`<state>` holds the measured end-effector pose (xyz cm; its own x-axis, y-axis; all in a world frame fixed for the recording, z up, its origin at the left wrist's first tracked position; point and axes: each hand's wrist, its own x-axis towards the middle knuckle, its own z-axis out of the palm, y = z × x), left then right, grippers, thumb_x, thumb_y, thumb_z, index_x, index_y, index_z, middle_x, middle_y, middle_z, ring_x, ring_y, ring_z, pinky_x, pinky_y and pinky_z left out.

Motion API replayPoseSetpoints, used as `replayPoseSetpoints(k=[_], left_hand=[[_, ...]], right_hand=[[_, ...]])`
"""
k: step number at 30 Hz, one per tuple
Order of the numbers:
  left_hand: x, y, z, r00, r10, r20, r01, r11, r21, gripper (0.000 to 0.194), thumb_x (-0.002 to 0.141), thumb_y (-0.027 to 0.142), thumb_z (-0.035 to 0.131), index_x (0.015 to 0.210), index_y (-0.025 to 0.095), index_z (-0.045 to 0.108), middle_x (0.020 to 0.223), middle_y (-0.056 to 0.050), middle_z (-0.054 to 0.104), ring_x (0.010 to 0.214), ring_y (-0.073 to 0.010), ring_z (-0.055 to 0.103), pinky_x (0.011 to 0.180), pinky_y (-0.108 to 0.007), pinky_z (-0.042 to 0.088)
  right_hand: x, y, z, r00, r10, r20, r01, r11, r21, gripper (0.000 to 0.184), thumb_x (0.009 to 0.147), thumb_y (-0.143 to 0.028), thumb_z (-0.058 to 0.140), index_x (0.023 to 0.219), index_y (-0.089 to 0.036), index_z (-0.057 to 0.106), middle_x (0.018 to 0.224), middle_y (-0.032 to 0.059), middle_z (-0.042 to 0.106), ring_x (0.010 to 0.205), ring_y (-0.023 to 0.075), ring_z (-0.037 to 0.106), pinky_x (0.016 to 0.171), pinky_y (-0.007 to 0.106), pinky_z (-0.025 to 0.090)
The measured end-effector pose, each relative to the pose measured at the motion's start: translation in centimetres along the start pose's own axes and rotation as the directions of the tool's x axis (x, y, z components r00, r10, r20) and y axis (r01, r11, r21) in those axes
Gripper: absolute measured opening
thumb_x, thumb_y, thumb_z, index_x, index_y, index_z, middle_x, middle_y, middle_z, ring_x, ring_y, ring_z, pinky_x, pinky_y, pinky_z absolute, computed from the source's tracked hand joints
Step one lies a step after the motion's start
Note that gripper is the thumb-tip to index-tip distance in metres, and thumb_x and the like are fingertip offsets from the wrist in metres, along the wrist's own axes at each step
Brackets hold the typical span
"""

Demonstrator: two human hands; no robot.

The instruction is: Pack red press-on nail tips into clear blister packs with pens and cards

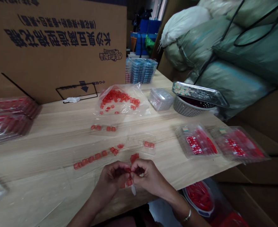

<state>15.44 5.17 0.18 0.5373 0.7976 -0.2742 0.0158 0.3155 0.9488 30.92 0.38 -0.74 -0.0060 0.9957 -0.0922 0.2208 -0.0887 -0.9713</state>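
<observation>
Fingertips meet near the table's front edge, where my left hand [109, 178] and my right hand [148, 176] pinch a small red translucent piece [128, 170] between them. Fingers hide most of it. Just below, more red cubes [129, 182] show between the hands, beside a small white strip [133, 189]. Another red piece [134, 157] lies right beyond the fingertips. To the left runs a slanting row of red cubes [91, 159] on a transparent plastic sheet. Farther off are a transparent tray with two red cubes [149, 144] and one with several cubes [108, 129].
An open plastic bag [139, 108] of red cubes lies at mid-table, before a large carton [65, 63]. Stacked transparent trays [161, 99] and a grey basket [188, 107] stand behind right. Filled packs [197, 142] lie right; red packs [10, 118] are stacked left. A tub [199, 197] sits below the edge.
</observation>
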Motion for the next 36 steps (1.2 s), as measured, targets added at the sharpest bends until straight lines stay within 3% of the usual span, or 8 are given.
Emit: replayPoseSetpoints(k=[4, 10, 17, 20, 23, 25, 30, 36], left_hand=[[0.2, -0.1, -0.1, 1.000, -0.010, -0.029, 0.011, 0.999, 0.034, 0.020, 0.062, 0.030, 0.075, 0.072, 0.015, 0.068, 0.062, -0.001, 0.066, 0.056, -0.0121, 0.057, 0.055, -0.023, 0.045], [0.3, 0.2, -0.1, 1.000, 0.013, -0.006, -0.012, 0.995, 0.096, 0.020, 0.066, 0.033, 0.074, 0.071, 0.015, 0.068, 0.062, -0.001, 0.066, 0.058, -0.0118, 0.058, 0.058, -0.023, 0.046], [0.0, 0.4, -1.0, 0.989, -0.057, 0.140, 0.080, 0.983, -0.168, 0.024, 0.062, 0.035, 0.080, 0.074, 0.017, 0.068, 0.063, 0.000, 0.068, 0.057, -0.0121, 0.061, 0.061, -0.025, 0.050], [-0.1, 0.2, -0.9, 0.995, -0.026, 0.093, 0.038, 0.991, -0.127, 0.022, 0.064, 0.034, 0.079, 0.074, 0.017, 0.069, 0.064, -0.001, 0.068, 0.057, -0.0118, 0.061, 0.060, -0.024, 0.050], [-0.1, 0.1, -0.3, 1.000, 0.023, -0.016, -0.023, 1.000, -0.021, 0.017, 0.065, 0.031, 0.075, 0.071, 0.016, 0.067, 0.062, 0.000, 0.067, 0.055, -0.0115, 0.059, 0.056, -0.023, 0.048], [-0.1, 0.0, 0.0, 0.993, 0.078, -0.088, -0.072, 0.995, 0.070, 0.015, 0.066, 0.028, 0.072, 0.070, 0.016, 0.065, 0.061, 0.000, 0.065, 0.055, -0.0119, 0.059, 0.055, -0.022, 0.047], [-0.2, -0.3, 0.0, 0.975, 0.170, -0.144, -0.137, 0.967, 0.215, 0.010, 0.067, 0.026, 0.064, 0.067, 0.017, 0.060, 0.058, 0.001, 0.061, 0.053, -0.0114, 0.056, 0.052, -0.021, 0.045], [-1.1, -0.3, 0.7, 0.950, 0.249, -0.189, -0.149, 0.891, 0.428, 0.006, 0.069, 0.021, 0.056, 0.063, 0.018, 0.057, 0.056, 0.003, 0.059, 0.052, -0.0110, 0.054, 0.048, -0.020, 0.042]], right_hand=[[0.2, 0.8, 0.0, 0.998, 0.048, 0.029, -0.052, 0.988, 0.146, 0.003, 0.069, -0.018, 0.059, 0.066, -0.017, 0.058, 0.059, -0.0046, 0.053, 0.054, 0.0078, 0.044, 0.051, 0.019, 0.034], [0.3, 1.1, -0.2, 0.990, 0.098, 0.097, -0.123, 0.946, 0.299, 0.024, 0.072, -0.039, 0.066, 0.069, -0.016, 0.058, 0.061, -0.0037, 0.054, 0.055, 0.0081, 0.045, 0.054, 0.021, 0.035], [-0.6, 0.3, 0.6, 0.998, 0.046, 0.051, -0.060, 0.942, 0.331, 0.027, 0.075, -0.042, 0.065, 0.067, -0.018, 0.057, 0.059, -0.0033, 0.054, 0.054, 0.0087, 0.046, 0.052, 0.021, 0.037], [-1.2, -0.3, 1.0, 1.000, -0.012, -0.029, 0.018, 0.971, 0.240, 0.018, 0.078, -0.033, 0.061, 0.068, -0.019, 0.057, 0.061, -0.0028, 0.055, 0.056, 0.0093, 0.048, 0.053, 0.021, 0.039], [-1.5, -0.7, 1.3, 0.976, -0.149, -0.158, 0.150, 0.989, -0.008, 0.003, 0.073, -0.019, 0.060, 0.072, -0.020, 0.058, 0.070, -0.0012, 0.060, 0.064, 0.0114, 0.053, 0.060, 0.023, 0.044], [-1.4, -0.7, 1.4, 0.961, -0.204, -0.185, 0.182, 0.975, -0.131, 0.008, 0.072, -0.013, 0.058, 0.074, -0.021, 0.060, 0.072, -0.0008, 0.060, 0.066, 0.0117, 0.054, 0.062, 0.023, 0.044], [-1.3, -0.9, 1.6, 0.983, -0.137, -0.119, 0.118, 0.981, -0.156, 0.015, 0.073, -0.009, 0.052, 0.075, -0.020, 0.063, 0.069, -0.0008, 0.059, 0.063, 0.0118, 0.055, 0.058, 0.023, 0.043], [-1.6, -1.3, 2.0, 0.992, -0.118, -0.051, 0.101, 0.960, -0.261, 0.029, 0.068, -0.001, 0.051, 0.086, -0.020, 0.064, 0.083, 0.0022, 0.062, 0.076, 0.0152, 0.058, 0.068, 0.026, 0.045]])
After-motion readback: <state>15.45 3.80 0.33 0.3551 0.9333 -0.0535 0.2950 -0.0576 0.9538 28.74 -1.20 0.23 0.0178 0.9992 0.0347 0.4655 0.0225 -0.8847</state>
